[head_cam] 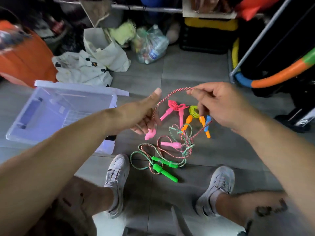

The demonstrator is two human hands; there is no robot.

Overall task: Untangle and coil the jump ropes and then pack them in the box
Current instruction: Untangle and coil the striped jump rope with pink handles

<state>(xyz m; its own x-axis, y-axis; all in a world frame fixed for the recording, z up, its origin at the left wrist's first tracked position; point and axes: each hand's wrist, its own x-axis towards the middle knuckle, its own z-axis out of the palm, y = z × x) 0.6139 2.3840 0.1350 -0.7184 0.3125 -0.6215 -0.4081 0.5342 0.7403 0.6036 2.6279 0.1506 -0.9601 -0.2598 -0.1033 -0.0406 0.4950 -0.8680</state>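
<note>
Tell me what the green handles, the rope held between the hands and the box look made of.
Green handles: likely moulded plastic, with a smooth, bright, uniform colour.
Rope: twisted cord, pink and white strands visibly wound together; the fibre type is unclear.
Box: translucent plastic, since the floor and its ribbed base show through its walls.

No legible txt; bottle label (154,55) in plastic bag (150,43) too blurry.
</note>
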